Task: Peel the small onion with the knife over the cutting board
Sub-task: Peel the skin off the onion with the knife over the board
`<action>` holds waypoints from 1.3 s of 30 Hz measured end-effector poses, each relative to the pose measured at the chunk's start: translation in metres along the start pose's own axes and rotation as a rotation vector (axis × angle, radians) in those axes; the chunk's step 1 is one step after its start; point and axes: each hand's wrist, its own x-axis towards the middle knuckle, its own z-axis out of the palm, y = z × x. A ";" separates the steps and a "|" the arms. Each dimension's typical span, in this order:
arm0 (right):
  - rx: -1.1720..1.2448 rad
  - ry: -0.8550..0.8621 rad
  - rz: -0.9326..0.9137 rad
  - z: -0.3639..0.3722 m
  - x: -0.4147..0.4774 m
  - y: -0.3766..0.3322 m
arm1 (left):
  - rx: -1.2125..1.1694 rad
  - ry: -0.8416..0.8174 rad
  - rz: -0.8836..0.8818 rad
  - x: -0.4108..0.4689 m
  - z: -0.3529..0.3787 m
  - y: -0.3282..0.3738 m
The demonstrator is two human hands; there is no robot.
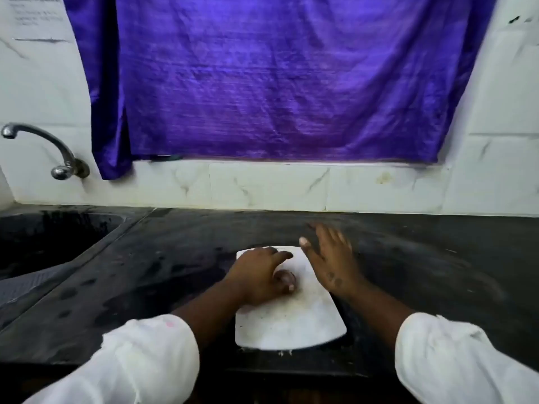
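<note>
A: Where is the onion [287,279]?

B: On the white board [291,322], near its middle, tucked against the left hand [256,275]. It looks small, brownish-purple, with the skin on as far as I can see.

A: Is the left hand gripping it?

B: The hand lies over the board with the thumb curled against the onion's near side and the index finger stretched out past it. Whether the fingers really close round the onion I cannot tell; part of it is hidden under the palm.

A: And the right hand [328,258]?

B: Flat and spread, fingers apart, holding nothing. It is at the board's right edge, blurred, fingertips over the dark counter [423,258].

A: The knife?

B: I cannot make one out.

A: What else?

B: A sink [43,237] at the left with a tap [43,147] above it, a purple curtain [277,83] on the tiled wall, and white sleeves [140,357] on both arms.
</note>
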 end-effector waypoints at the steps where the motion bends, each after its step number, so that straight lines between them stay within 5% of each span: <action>1: 0.008 -0.023 0.012 0.004 -0.006 0.002 | -0.056 -0.019 -0.042 -0.001 0.004 0.003; 5: 0.049 -0.124 -0.044 0.022 -0.015 0.014 | -0.302 0.015 -0.177 -0.001 0.012 0.008; 10: 0.528 -0.265 0.042 0.028 -0.004 0.023 | -0.492 0.234 -0.197 0.004 0.012 0.010; 15: 0.833 -0.237 0.119 0.036 0.005 0.030 | -0.694 0.338 -0.113 0.009 0.031 0.001; 24: 1.116 -0.250 0.137 0.023 -0.002 0.021 | -1.269 0.407 -0.275 0.008 0.027 0.000; 31: 1.066 -0.141 0.127 0.028 -0.012 0.021 | -1.383 0.489 -0.290 0.012 0.032 0.023; 39: 1.094 -0.118 0.144 0.038 -0.016 0.019 | -1.184 0.631 -0.240 0.005 0.033 0.026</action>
